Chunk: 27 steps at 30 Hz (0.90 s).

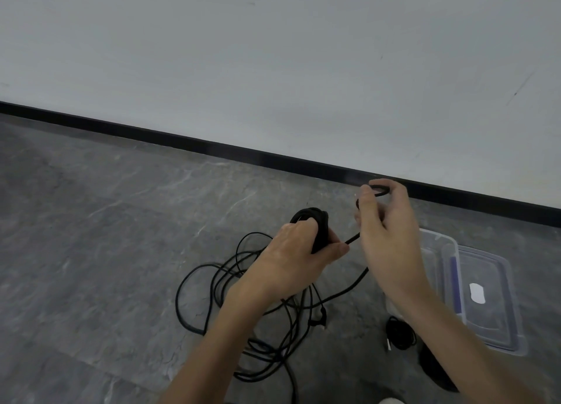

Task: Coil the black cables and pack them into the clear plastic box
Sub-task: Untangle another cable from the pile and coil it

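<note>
over mottled grey floor [106, 221], left hand [300, 252] grips round black coil [312, 218].

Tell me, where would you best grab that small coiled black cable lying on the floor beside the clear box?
Probably pinch across the bundled strands of the small coiled cable, coming from above at the rim away from the box. It lies flat on the floor, so only the top is free, and the clear box and the right forearm crowd its other side.
</note>
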Tool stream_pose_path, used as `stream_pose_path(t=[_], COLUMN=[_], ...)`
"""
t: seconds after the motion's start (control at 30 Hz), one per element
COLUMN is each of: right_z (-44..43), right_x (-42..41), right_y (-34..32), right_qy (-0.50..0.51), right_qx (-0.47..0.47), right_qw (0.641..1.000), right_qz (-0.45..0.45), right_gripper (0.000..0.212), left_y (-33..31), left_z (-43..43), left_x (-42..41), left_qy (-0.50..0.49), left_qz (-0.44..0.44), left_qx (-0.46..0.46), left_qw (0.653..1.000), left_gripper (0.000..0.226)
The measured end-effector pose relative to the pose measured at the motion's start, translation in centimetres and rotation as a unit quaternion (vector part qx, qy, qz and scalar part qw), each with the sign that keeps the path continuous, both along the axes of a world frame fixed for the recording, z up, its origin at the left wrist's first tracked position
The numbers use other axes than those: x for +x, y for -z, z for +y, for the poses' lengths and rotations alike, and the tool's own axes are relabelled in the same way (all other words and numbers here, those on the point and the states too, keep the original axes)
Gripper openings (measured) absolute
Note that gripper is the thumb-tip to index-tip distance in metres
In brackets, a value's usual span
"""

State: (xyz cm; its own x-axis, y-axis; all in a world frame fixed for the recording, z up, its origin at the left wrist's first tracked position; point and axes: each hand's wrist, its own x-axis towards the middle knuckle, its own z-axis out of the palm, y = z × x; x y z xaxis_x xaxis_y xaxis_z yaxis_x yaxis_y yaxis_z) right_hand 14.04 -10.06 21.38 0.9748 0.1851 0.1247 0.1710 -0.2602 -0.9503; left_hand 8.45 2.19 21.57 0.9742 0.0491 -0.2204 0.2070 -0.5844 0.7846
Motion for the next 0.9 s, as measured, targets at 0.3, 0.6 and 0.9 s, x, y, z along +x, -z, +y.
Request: stream_pose_path(t=[0.3,0.6,0.9], right_z=[-0.3,-0.7,-1.1], right_x=[0.4,1.1,1.9], right_y=[0.3,-0.6,-1.6], right_qy=[-0.005,-0.04,-0.066], right_qx=[-0.047,0.013,0.196], right_qw=[0.999,0.989,0.93], right_qz=[0.024,0.145,0.303], right_gripper=[0.027,0.026,0.028], left_y=[0.1,0.6,0.7], left_z=[-0.4,0.3,0.8], left_x=[0.0,0.0,0.1], left_qy=[0.008,-0.02,-0.056], left_qz=[0.01,0.014,-0.003], left_qx=[0.029,0.065,0.076], left_qw=[1.0,0.998,0.996], left_gripper=[0.017,0.021,0.018])
